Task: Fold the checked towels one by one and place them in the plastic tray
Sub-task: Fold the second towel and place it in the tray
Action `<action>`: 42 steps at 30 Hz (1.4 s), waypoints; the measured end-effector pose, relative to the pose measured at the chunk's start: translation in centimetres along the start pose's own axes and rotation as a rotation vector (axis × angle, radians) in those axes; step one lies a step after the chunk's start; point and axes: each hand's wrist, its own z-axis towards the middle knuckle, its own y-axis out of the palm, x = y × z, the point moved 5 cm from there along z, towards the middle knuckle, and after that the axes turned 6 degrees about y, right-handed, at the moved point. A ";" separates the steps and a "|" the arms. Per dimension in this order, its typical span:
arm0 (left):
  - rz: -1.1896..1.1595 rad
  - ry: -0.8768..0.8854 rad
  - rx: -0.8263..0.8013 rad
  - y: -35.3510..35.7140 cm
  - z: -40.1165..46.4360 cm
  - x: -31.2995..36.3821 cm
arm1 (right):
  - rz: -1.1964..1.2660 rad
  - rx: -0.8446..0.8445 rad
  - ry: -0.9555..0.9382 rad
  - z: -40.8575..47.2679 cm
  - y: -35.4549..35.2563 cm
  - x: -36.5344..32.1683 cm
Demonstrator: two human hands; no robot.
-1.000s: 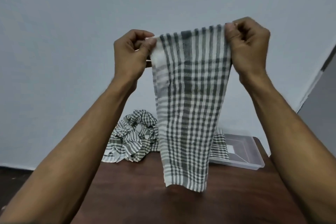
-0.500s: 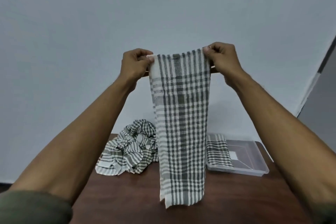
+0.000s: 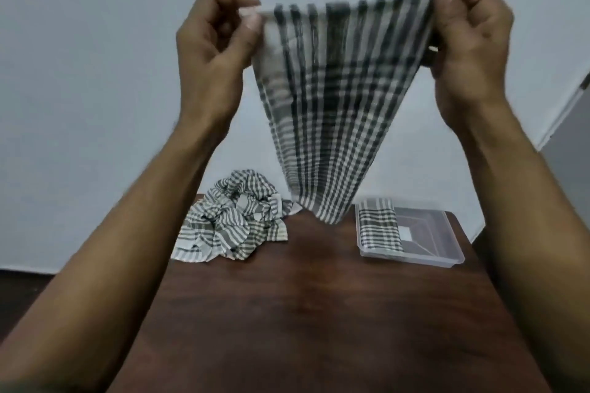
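Head view, looking forward and down over a dark wooden table [image 3: 319, 313] set against a pale wall [image 3: 79, 73]: both bare arms are raised, stretching a checked towel [image 3: 332, 105] between them at twelve o'clock. The left hand [image 3: 214, 48], at about eleven o'clock, pinches the towel's upper left corner between thumb and forefinger, the other fingers curled into the palm. The right hand [image 3: 469, 38], at about one o'clock, grips the upper right corner with its fingers curled round the edge; the exact fingers pinching the cloth cannot be told, as the back of the hand hides them. The towel hangs in the air, narrowing downward, its blurred lower end hanging over the far part of the table; whether it touches cannot be told. On the table at ten o'clock from the centre lies a crumpled pile of checked towels [image 3: 230, 226]. At two o'clock sits a clear plastic tray [image 3: 443, 242], with one folded towel [image 3: 378, 223] lying in its left part.
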 end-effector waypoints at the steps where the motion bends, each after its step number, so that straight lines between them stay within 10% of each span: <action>1: 0.038 0.021 -0.004 -0.3 -3.2 0.7 | -0.035 0.013 -0.006 -2.6 -0.4 0.1; 5: 0.151 -0.061 -0.177 -2.3 -18.7 1.1 | -0.196 -0.074 0.121 -16.2 -1.2 4.1; 14: 0.249 -0.931 -0.731 -5.9 -49.7 -3.4 | -0.328 -0.327 1.120 -49.9 -2.6 15.7; 32: 0.208 -1.324 -0.470 -4.1 -50.7 -9.9 | -0.406 -0.085 1.335 -49.5 -1.0 19.5; 35: 0.475 -1.117 -0.530 -5.6 -49.0 -8.2 | -0.689 -0.174 1.048 -48.9 -2.4 16.8; 38: 0.626 -0.540 -0.796 -6.1 -47.9 -5.3 | -0.837 -0.577 0.503 -49.7 -2.0 14.8; 42: 0.495 -0.230 -1.208 -5.6 -52.0 -4.8 | -0.875 -0.880 0.336 -52.7 -1.1 15.4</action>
